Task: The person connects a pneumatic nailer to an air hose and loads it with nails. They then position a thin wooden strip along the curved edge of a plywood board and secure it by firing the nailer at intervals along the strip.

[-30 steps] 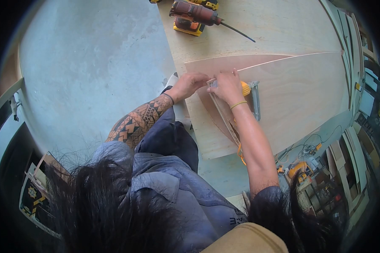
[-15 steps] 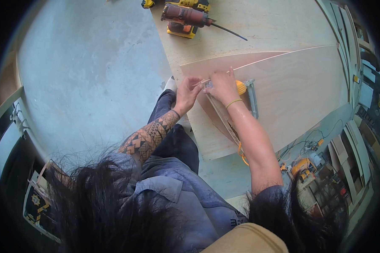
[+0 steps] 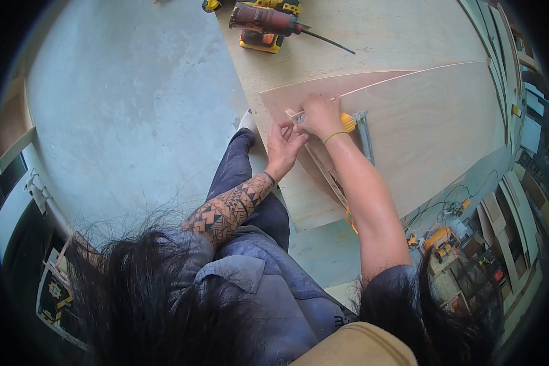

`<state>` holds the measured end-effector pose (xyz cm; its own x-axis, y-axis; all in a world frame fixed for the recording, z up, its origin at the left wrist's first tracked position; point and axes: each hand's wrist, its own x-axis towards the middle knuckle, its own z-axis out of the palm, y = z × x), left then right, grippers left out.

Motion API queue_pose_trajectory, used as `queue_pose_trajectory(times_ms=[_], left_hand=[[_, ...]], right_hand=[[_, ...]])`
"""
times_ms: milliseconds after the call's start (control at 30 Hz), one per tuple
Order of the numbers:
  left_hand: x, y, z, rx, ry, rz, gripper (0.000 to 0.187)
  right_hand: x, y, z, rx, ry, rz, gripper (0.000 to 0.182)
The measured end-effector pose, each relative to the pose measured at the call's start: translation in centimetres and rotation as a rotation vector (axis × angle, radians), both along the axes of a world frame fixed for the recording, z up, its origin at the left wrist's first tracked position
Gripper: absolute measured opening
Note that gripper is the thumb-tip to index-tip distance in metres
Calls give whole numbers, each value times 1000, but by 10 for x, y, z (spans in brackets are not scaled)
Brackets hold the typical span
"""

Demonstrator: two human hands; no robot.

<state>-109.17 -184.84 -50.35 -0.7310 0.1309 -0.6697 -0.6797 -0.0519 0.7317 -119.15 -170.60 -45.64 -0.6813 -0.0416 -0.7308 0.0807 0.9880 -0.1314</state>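
Observation:
My left hand (image 3: 285,145) is beside the front-left corner of a thin plywood panel (image 3: 427,116), its fingertips brought together. Whatever lies between them is too small to make out. My right hand (image 3: 321,116), with a yellow band at the wrist, grips the panel at that corner, fingers bent over its pale edge. A narrow wooden strip (image 3: 325,166) runs from the corner towards my body. Partly hidden by my right hand and forearm, a grey and yellow nail gun (image 3: 364,137) rests on the panel.
A dark red power tool (image 3: 268,19) with a long bit lies on the wooden worktop (image 3: 372,43), among yellow and black tools. An orange hose (image 3: 351,218) hangs near the worktop's front edge. Sheets of wood (image 3: 506,79) and tools line the right side.
My left hand has moved down and slightly right from the corner, so the strip's end shows. My right hand has stayed at the corner, shifting slightly.

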Motion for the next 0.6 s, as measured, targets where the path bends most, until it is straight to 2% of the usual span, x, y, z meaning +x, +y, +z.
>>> queue_pose_trajectory(times_ms=[33, 100, 133, 200, 367, 600], left_hand=[[3, 1, -3, -1, 1, -2, 53], [9, 6, -11, -229, 144, -49, 46], [12, 10, -16, -229, 143, -50, 46], [16, 15, -21, -248, 219, 26, 45], [13, 19, -10, -165, 105, 106, 40], [15, 21, -16, -98, 81, 168, 37]], right_hand=[[1, 0, 3, -15, 7, -16, 48], [7, -2, 3, -48, 111, -40, 46], [11, -2, 2, -81, 212, -62, 44], [15, 1, 1, -157, 199, -47, 43], [10, 1, -1, -309, 159, -2, 37], [10, 4, -16, -414, 148, -141, 33]])
